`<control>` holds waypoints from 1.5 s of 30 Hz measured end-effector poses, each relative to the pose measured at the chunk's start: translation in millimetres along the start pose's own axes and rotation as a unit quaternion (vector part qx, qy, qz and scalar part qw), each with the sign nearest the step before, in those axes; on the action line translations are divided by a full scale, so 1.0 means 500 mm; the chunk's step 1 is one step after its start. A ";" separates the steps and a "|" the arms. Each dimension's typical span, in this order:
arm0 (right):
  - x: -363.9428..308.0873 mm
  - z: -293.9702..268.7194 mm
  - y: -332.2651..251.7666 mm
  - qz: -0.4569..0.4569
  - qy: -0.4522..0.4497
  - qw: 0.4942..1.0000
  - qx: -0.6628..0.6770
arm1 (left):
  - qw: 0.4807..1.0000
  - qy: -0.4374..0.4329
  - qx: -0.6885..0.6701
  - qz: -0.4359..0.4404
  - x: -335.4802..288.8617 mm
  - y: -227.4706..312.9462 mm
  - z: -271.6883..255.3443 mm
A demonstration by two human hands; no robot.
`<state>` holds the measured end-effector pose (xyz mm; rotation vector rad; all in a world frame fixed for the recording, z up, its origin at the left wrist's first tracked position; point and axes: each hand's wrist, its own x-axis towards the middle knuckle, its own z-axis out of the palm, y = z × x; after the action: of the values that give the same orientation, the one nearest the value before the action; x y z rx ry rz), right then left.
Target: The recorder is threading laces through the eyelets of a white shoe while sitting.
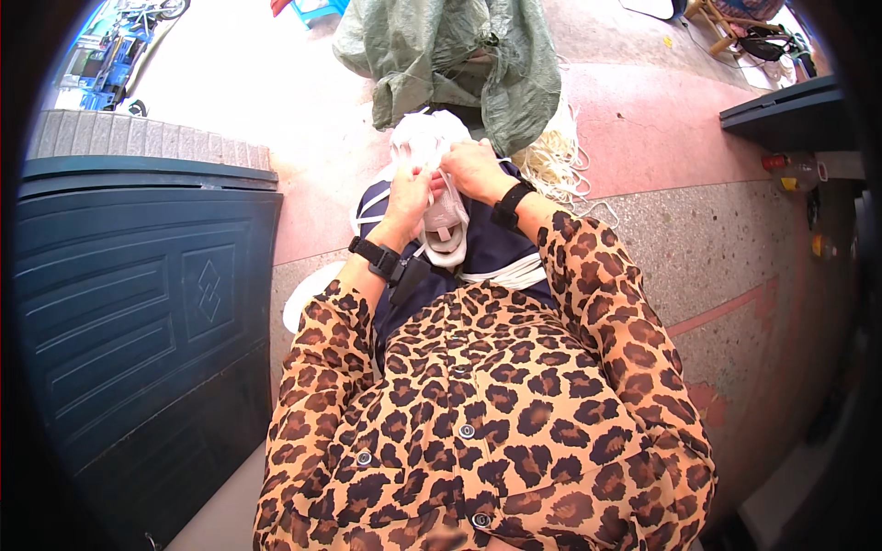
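Note:
A pale sneaker rests on my lap, its heel opening turned toward me and its toe part lost in glare. Over its lacing area, my left hand is closed in a pinch on a white shoelace. Close beside it on the right, my right hand is also closed, thumb and fingers pressed together at the lace. The exact grip of each is partly hidden by the fingers and the bright light. A bundle of white laces lies across my dark-covered lap.
Beyond my knees stands a large green woven sack. A heap of cream laces spills on the floor beside it. A dark blue door is at left; another dark panel juts in at right. Bottles stand near the right edge.

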<state>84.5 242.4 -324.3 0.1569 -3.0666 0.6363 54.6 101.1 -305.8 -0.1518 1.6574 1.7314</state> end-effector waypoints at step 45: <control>-0.014 -0.031 -0.035 -0.227 0.018 0.952 -0.204 | 0.656 0.144 0.644 0.366 -0.001 -0.007 -0.062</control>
<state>92.9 233.1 -303.3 0.7949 -2.8814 -0.0172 45.2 72.5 -313.6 1.0899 3.0413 0.4938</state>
